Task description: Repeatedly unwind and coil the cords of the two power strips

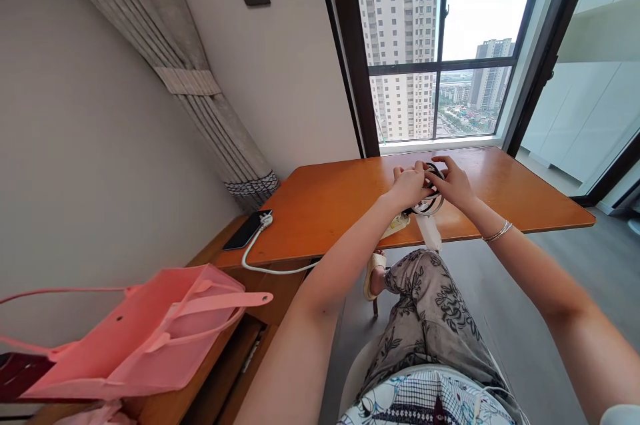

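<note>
Both hands are at the front part of the wooden table, around a coiled bundle of black and white cables (434, 204). My left hand (411, 185) has its fingers closed on the left side of the coil. From the right, my right hand (454, 185) grips the coil with thumb and fingers, one finger raised above it. A white elongated object (429, 232) lies below the coil and sticks out past the table's near edge; its kind is unclear. Beside it is a pale yellow, packet-like item (397, 225), partly behind my left forearm.
The orange-brown table (330, 198) spans the front, below a window (440, 65). A black phone (246, 230) and a white charger plug with cable (266, 219) are at its left. A pink bag (145, 338) stands on the lower wooden surface at left.
</note>
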`<state>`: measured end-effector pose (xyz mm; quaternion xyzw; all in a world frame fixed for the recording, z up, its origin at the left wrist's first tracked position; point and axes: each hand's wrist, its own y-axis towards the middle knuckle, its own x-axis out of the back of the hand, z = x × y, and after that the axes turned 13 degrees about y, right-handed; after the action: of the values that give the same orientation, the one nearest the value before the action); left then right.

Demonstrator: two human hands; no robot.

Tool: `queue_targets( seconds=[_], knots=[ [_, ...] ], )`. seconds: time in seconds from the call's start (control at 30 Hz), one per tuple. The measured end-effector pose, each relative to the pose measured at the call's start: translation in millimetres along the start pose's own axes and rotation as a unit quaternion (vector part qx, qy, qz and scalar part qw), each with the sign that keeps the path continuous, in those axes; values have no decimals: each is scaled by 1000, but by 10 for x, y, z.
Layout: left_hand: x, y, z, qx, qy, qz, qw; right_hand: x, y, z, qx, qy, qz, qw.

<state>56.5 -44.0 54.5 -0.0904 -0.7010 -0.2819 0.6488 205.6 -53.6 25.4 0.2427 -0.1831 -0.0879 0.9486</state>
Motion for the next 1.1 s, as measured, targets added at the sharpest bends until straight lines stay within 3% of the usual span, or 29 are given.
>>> queue_targets(
  seconds=[0.13,0.23,0.37,0.47,0.6,0.87,1.1],
  knots=[
    [-46,0,-17,22,15,-37,999,62,-10,7,11,51,103,993],
    [-72,-20,-9,14,-11,-39,999,117,-7,15,11,0,143,990],
    [-103,-52,4,7,-75,-51,996,190,8,27,56,-129,108,984],
    [-131,-68,14,-1,-106,-64,992,240,17,3,141,-136,102,975],
    [-197,-78,43,-18,-141,-97,985,270,32,-71,213,-116,145,959],
    [-327,-114,84,-22,-167,-178,970,225,72,-154,246,-47,138,958],
    [-419,-139,106,-28,-180,-267,946,134,55,-207,184,85,99,974]
  ],
)
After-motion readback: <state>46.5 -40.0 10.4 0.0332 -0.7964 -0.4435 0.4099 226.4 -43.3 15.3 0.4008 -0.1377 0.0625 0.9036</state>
